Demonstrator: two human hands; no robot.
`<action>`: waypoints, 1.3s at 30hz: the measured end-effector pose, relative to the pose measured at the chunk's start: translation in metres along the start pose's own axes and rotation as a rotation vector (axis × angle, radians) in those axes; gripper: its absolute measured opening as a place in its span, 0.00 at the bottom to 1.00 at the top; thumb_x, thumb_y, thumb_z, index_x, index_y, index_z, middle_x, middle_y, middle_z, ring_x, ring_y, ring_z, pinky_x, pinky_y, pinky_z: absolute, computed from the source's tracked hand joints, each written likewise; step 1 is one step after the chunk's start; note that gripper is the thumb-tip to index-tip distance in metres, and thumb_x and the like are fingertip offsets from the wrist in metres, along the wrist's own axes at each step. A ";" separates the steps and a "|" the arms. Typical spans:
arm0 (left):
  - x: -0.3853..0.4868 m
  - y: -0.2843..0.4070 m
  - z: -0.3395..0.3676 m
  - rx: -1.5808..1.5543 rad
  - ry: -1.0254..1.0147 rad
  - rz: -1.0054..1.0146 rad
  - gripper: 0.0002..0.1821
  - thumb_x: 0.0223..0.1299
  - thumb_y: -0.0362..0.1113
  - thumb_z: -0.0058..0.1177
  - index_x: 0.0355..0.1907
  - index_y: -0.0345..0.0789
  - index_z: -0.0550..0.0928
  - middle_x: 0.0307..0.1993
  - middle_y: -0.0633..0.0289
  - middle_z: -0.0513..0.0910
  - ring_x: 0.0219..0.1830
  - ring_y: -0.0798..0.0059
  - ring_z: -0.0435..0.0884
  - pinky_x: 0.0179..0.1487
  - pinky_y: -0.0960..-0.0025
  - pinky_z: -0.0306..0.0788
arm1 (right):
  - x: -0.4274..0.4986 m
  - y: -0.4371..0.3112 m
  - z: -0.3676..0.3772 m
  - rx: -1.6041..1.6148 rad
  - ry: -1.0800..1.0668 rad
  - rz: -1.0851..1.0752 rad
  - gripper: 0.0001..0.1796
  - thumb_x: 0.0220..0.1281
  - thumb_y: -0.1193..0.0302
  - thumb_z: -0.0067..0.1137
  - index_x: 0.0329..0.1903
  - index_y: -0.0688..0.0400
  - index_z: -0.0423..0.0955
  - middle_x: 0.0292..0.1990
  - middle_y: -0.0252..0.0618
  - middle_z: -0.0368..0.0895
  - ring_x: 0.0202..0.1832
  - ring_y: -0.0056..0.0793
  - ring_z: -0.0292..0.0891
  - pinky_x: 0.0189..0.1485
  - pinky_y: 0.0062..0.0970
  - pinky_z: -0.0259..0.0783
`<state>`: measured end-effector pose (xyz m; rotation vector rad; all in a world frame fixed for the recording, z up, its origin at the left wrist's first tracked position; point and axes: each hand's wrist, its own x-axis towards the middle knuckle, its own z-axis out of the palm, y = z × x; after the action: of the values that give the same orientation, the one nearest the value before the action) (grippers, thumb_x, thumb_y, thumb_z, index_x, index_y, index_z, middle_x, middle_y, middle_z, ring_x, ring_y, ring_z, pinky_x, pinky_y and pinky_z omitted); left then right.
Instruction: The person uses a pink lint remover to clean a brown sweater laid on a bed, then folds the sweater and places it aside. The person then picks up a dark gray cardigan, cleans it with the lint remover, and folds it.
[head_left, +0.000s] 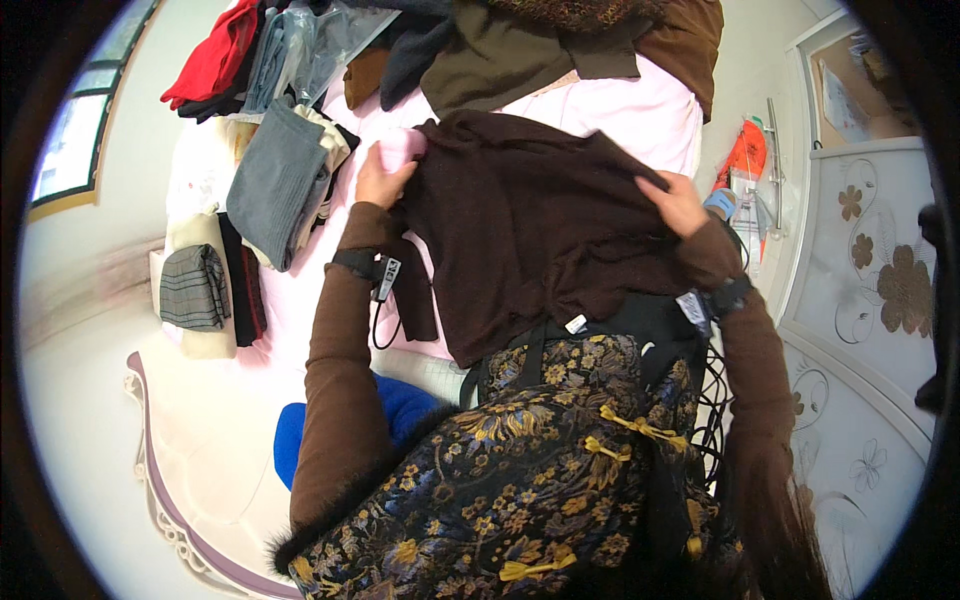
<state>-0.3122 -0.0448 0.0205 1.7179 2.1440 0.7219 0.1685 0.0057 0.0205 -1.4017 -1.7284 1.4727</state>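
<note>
A dark brown knit top (525, 217) is spread between my two hands above the pink bedding, its lower part reaching my lap. My left hand (382, 176) grips its upper left side. Something pink and rounded (403, 148) shows between that hand's thumb and fingers; what it is, I cannot tell. At the top's right edge, my right hand (673, 201) pinches the fabric between thumb and fingers. One sleeve (417, 307) hangs below my left wrist. A small white label (576, 324) shows near the edge closest to me.
Pink bedding (660, 112) covers the bed. Folded grey corduroy clothing (277, 187) and a checked folded garment (195, 289) lie at left. Red clothing (217, 52), a clear plastic bag (330, 45) and an olive garment (495, 67) lie farther back. A flower-patterned cabinet door (862, 240) stands right.
</note>
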 end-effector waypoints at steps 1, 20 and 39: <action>-0.003 -0.008 -0.006 -0.066 -0.015 -0.102 0.38 0.46 0.47 0.67 0.59 0.32 0.70 0.48 0.49 0.79 0.48 0.61 0.80 0.53 0.64 0.71 | -0.014 0.001 -0.021 0.008 0.016 -0.040 0.19 0.64 0.63 0.58 0.47 0.69 0.77 0.36 0.37 0.84 0.36 0.21 0.75 0.43 0.25 0.71; -0.020 0.033 -0.056 0.210 -0.140 0.322 0.38 0.51 0.38 0.65 0.64 0.31 0.65 0.57 0.44 0.72 0.59 0.50 0.70 0.62 0.57 0.65 | -0.073 -0.104 -0.084 0.140 0.106 -0.159 0.14 0.67 0.69 0.54 0.44 0.69 0.77 0.35 0.29 0.81 0.37 0.13 0.72 0.42 0.17 0.70; 0.110 0.309 -0.177 -0.264 -0.097 1.188 0.16 0.45 0.24 0.65 0.40 0.33 0.78 0.44 0.63 0.73 0.50 0.73 0.73 0.52 0.73 0.69 | -0.158 -0.278 -0.246 -0.144 0.512 -0.506 0.16 0.67 0.64 0.55 0.46 0.64 0.78 0.35 0.29 0.82 0.34 0.15 0.76 0.40 0.18 0.72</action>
<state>-0.1789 0.0765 0.3475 2.6716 0.7126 1.0545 0.3256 -0.0008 0.3921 -1.1547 -1.6956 0.6626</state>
